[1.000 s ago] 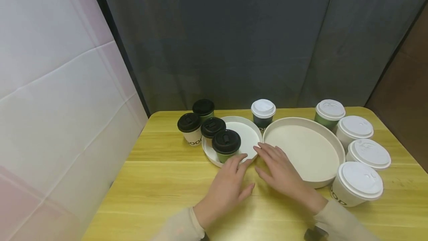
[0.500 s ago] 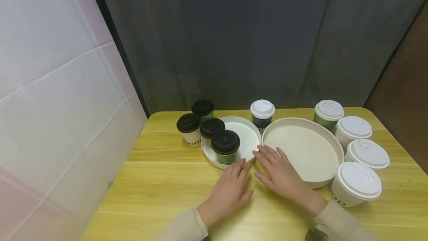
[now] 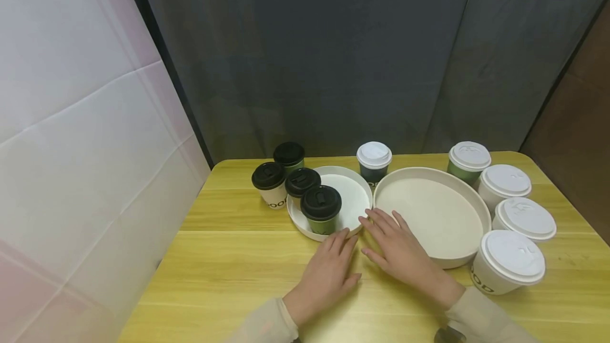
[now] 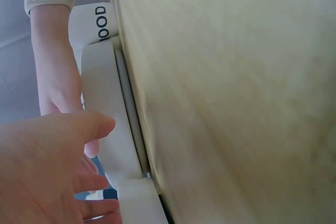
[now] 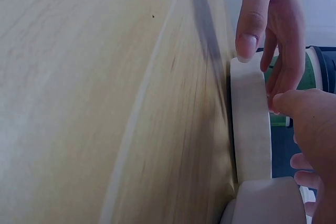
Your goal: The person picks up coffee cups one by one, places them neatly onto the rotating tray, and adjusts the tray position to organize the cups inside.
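My left hand (image 3: 326, 277) is at the front rim of the small white round tray (image 3: 352, 193), fingers loosely extended and holding nothing. Just right of it, my right hand (image 3: 397, 250) spreads its fingers where the small tray meets the larger cream tray (image 3: 433, 210). Whether the fingertips touch the rims cannot be told. Two black-lidded paper cups stand on the left side of the small tray: a green one (image 3: 324, 225) in front and another cup (image 3: 302, 180) behind it. In the left wrist view, my left thumb (image 4: 97, 125) shows before the larger tray's side.
Left of the small tray stand a white cup (image 3: 274, 196) and a green cup (image 3: 289, 153), both black-lidded. A dark cup with a white lid (image 3: 374, 158) is behind the trays. Several white-lidded cups (image 3: 512, 255) line the larger tray's right side. A grey partition (image 3: 324, 57) closes the back.
My left hand has drawn back slightly from the small tray, so its fingers lie lower along the front rim. My right hand has shifted a little toward me. Cups and trays look unmoved.
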The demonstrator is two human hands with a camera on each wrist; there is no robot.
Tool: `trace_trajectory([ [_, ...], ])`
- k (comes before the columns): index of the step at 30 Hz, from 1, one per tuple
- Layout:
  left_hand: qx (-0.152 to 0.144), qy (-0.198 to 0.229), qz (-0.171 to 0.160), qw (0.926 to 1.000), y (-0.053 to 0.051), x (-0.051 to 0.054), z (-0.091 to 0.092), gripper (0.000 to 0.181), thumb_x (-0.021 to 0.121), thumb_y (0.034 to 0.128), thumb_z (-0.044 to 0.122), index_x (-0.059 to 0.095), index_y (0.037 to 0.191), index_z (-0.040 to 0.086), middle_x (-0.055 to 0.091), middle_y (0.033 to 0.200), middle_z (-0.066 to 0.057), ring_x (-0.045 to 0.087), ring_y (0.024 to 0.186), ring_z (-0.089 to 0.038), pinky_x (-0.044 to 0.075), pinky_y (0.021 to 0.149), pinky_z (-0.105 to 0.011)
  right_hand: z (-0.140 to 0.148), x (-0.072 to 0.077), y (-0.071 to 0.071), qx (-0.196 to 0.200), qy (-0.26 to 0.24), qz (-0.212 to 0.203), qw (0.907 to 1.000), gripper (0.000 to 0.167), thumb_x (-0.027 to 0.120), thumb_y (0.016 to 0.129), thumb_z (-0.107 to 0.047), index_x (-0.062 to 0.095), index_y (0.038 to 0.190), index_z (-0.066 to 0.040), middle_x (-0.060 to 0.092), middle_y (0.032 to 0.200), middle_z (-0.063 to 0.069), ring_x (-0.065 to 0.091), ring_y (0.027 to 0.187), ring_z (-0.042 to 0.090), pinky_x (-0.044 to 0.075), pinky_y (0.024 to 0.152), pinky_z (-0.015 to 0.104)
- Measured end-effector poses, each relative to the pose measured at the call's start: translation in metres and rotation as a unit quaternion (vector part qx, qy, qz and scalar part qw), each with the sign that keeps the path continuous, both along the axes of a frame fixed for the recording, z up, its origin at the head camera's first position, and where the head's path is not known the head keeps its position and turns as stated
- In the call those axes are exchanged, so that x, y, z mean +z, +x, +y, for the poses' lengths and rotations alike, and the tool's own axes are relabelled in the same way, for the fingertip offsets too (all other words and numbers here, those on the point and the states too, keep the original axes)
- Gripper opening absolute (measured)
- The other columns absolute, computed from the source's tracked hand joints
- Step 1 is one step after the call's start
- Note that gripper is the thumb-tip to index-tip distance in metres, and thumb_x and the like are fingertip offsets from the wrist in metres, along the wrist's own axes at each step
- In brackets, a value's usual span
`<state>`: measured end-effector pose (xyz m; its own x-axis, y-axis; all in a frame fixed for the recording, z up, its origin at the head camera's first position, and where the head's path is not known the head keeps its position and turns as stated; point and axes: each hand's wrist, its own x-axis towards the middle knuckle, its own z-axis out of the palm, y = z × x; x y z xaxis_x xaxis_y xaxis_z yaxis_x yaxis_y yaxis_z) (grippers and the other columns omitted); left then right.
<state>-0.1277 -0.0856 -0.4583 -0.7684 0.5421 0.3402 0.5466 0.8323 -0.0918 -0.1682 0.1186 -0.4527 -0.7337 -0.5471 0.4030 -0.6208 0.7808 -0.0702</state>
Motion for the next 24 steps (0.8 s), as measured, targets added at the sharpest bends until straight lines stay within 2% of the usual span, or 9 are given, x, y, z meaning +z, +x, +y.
trace_trajectory([
  [16, 0.01, -0.003, -0.016, 0.9998, 0.007, 0.004, -0.012, 0.073, 0.068, 0.0852, 0.051, 0.052, 0.14, 0.006, 0.054, 0.143, -0.013, 0.05, 0.134, -0.028, 0.042, 0.114, -0.04, -0.005, -0.001, 0.003, 0.001, 0.014, -0.014, 0.9998, 0.064, 0.064, 0.092, -0.045, 0.051, 0.144, -0.011, 0.049, 0.151, 0.014, 0.045, 0.141, 0.034, 0.031, 0.117, 0.06],
  [24, 0.025, -0.019, -0.04, 0.9987, 0.011, 0.006, -0.024, 0.073, 0.066, 0.0874, 0.052, 0.049, 0.142, 0.007, 0.052, 0.147, -0.013, 0.048, 0.138, -0.028, 0.04, 0.116, -0.041, -0.007, -0.003, 0.003, 0.002, 0.017, -0.01, 0.9998, 0.063, 0.064, 0.092, -0.045, 0.051, 0.143, -0.011, 0.05, 0.15, 0.013, 0.046, 0.14, 0.034, 0.031, 0.117, 0.06],
])
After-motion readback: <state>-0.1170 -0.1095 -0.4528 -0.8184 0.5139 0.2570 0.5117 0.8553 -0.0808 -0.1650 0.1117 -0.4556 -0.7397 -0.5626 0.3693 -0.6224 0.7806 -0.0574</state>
